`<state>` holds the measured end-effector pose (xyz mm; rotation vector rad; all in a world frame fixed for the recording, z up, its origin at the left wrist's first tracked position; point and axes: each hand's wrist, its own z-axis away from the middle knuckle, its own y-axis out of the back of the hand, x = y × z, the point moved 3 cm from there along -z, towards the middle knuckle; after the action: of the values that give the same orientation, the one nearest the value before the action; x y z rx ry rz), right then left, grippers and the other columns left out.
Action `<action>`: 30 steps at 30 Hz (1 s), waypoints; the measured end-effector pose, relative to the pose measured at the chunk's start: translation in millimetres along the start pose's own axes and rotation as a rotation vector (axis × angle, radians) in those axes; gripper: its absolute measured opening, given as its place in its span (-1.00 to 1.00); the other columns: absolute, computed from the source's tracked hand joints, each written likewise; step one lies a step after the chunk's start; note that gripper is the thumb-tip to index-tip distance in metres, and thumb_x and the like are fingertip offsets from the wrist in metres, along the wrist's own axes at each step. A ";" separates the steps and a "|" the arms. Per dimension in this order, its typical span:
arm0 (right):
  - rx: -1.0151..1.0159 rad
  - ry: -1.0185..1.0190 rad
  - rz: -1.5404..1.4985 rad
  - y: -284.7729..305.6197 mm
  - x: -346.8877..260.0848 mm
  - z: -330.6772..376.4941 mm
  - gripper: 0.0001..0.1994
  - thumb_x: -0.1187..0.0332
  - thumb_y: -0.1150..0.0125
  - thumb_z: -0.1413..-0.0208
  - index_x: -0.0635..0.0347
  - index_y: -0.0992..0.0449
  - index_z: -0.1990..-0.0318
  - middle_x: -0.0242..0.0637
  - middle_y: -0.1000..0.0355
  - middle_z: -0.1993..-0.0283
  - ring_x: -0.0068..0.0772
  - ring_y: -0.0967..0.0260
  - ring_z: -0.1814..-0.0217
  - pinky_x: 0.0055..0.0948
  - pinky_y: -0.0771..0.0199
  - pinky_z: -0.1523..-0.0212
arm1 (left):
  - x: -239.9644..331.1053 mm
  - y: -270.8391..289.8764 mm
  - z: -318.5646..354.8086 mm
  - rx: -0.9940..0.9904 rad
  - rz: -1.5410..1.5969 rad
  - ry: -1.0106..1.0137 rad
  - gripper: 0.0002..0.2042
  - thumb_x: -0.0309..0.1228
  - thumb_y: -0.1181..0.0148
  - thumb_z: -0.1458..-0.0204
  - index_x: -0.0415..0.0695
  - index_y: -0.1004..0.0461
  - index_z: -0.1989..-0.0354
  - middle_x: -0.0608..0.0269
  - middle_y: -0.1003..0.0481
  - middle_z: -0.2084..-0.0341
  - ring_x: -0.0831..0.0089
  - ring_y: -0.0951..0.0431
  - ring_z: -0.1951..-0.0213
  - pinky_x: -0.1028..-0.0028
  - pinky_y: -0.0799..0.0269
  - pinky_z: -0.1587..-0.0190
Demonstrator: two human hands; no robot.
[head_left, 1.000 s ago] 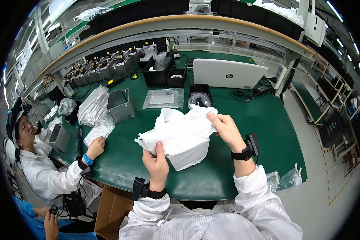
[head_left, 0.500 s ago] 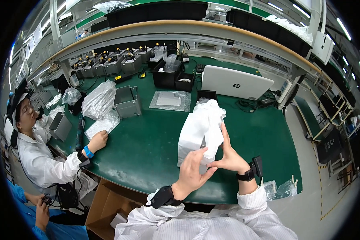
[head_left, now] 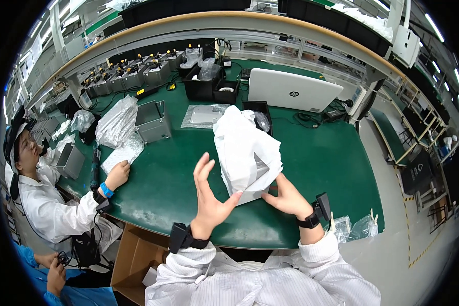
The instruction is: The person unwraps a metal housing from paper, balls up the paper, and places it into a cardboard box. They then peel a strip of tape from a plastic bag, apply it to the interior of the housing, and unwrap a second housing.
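Observation:
A white foam bag (head_left: 245, 148) stands upright on the green table (head_left: 321, 168), pulled over a grey box whose lower corner shows at the bottom. My right hand (head_left: 285, 196) grips the bag's lower right edge. My left hand (head_left: 209, 196) is raised beside the bag with fingers spread; only its thumb tip touches the bag's lower left edge.
A white closed laptop (head_left: 293, 92) lies behind the bag, with black trays (head_left: 209, 84) to its left. A grey metal box (head_left: 153, 120) and clear plastic bags (head_left: 117, 120) lie at left, near a seated co-worker's hand (head_left: 118, 174). A cardboard box (head_left: 135, 260) sits under the table edge.
The bag has gone from spread open between both hands to standing upright over the box. My left hand has let go and opened; my right hand has dropped to the bag's base.

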<state>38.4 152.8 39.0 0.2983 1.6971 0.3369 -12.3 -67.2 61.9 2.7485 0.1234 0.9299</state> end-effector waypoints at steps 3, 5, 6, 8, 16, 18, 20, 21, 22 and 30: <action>0.051 0.044 0.043 -20.1 -3.0 8.5 -0.09 0.40 -0.34 0.08 0.31 0.11 -0.40 0.10 -0.02 -0.39 0.01 0.05 -0.47 -0.21 -0.01 -0.40 | -28.8 7.0 -27.1 -0.265 0.156 0.230 0.23 -0.18 -0.56 0.39 -0.09 0.26 -0.43 -0.10 0.26 -0.40 -0.02 0.20 -0.43 0.08 0.12 -0.39; 0.124 0.101 0.083 -28.4 1.0 9.9 -0.10 0.41 -0.33 0.06 0.32 0.11 -0.40 0.10 -0.01 -0.39 0.01 0.05 -0.47 -0.21 -0.01 -0.40 | -44.8 3.1 -33.6 -0.373 0.191 0.277 0.36 -0.12 -0.59 0.46 -0.03 0.41 -0.45 -0.10 0.29 -0.41 0.00 0.26 -0.44 0.08 0.18 -0.40; 0.129 0.100 0.089 -27.7 9.3 11.2 -0.10 0.41 -0.33 0.06 0.32 0.11 -0.40 0.10 -0.01 -0.39 0.01 0.05 -0.47 -0.21 -0.01 -0.40 | -44.7 -6.2 -35.4 -0.439 0.231 0.249 0.37 -0.10 -0.59 0.48 -0.03 0.41 -0.45 -0.12 0.29 -0.40 -0.02 0.25 -0.44 0.08 0.17 -0.40; 0.201 0.130 0.176 -21.4 20.1 13.5 -0.11 0.46 -0.32 0.08 0.31 0.09 -0.39 0.07 -0.05 -0.36 0.08 0.01 -0.43 -0.18 -0.01 -0.39 | -38.1 -20.0 -36.5 -0.520 0.182 0.159 0.38 -0.07 -0.59 0.49 -0.02 0.41 -0.44 -0.21 0.28 -0.38 -0.13 0.25 -0.42 0.05 0.12 -0.39; 0.382 0.736 0.676 -27.7 -67.0 60.3 -0.57 0.53 -0.34 0.15 0.21 -0.46 0.02 -0.21 -0.42 0.00 -0.25 -0.40 0.18 -0.31 -0.39 0.18 | -33.5 -9.0 -23.7 -0.420 0.044 0.196 0.27 -0.12 -0.55 0.42 -0.03 0.32 -0.44 -0.37 0.22 -0.31 -0.25 0.15 -0.38 0.01 0.01 -0.34; 0.199 0.657 0.771 -39.7 -70.2 50.9 -0.56 0.51 -0.28 0.15 0.20 -0.47 0.01 -0.24 -0.42 0.02 -0.31 -0.38 0.29 -0.38 -0.39 0.31 | -27.4 -15.0 -22.3 -0.405 0.047 0.188 0.28 -0.10 -0.55 0.42 -0.04 0.32 -0.43 -0.38 0.22 -0.31 -0.26 0.15 -0.38 -0.01 0.00 -0.33; 0.221 0.604 0.829 -44.2 -60.2 47.0 -0.55 0.50 -0.29 0.15 0.20 -0.45 -0.01 -0.25 -0.41 0.03 -0.30 -0.36 0.32 -0.37 -0.38 0.32 | -23.9 -12.7 -18.5 -0.384 0.028 0.223 0.29 -0.07 -0.56 0.41 -0.06 0.32 -0.43 -0.40 0.23 -0.32 -0.31 0.16 -0.37 -0.04 -0.02 -0.31; 0.220 0.545 0.883 -45.2 -54.9 46.1 -0.53 0.48 -0.30 0.14 0.20 -0.44 -0.03 -0.26 -0.40 0.03 -0.29 -0.34 0.35 -0.36 -0.36 0.34 | -22.5 -12.0 -16.8 -0.379 0.022 0.215 0.29 -0.07 -0.56 0.41 -0.06 0.32 -0.43 -0.40 0.23 -0.32 -0.31 0.16 -0.37 -0.04 -0.02 -0.31; 0.216 0.544 0.925 -46.2 -51.0 46.1 -0.52 0.44 -0.29 0.14 0.21 -0.43 -0.05 -0.25 -0.37 -0.02 -0.29 -0.33 0.34 -0.36 -0.34 0.33 | -21.9 -10.8 -15.2 -0.371 0.004 0.213 0.29 -0.07 -0.56 0.41 -0.07 0.33 -0.43 -0.41 0.24 -0.32 -0.32 0.17 -0.37 -0.05 -0.02 -0.31; 0.082 0.576 1.156 -48.1 -59.5 35.6 -0.62 0.41 -0.07 0.07 0.26 -0.46 0.03 -0.25 -0.36 0.06 -0.32 -0.30 0.29 -0.40 -0.33 0.27 | -10.3 -4.2 -10.7 -0.273 -0.105 0.227 0.23 -0.09 -0.54 0.42 -0.09 0.23 -0.42 -0.46 0.12 -0.24 -0.38 -0.06 -0.25 -0.03 -0.13 -0.25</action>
<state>82.2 87.5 69.6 1.3500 1.9302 1.2911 -27.0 -62.6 63.0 2.3603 0.1646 1.1349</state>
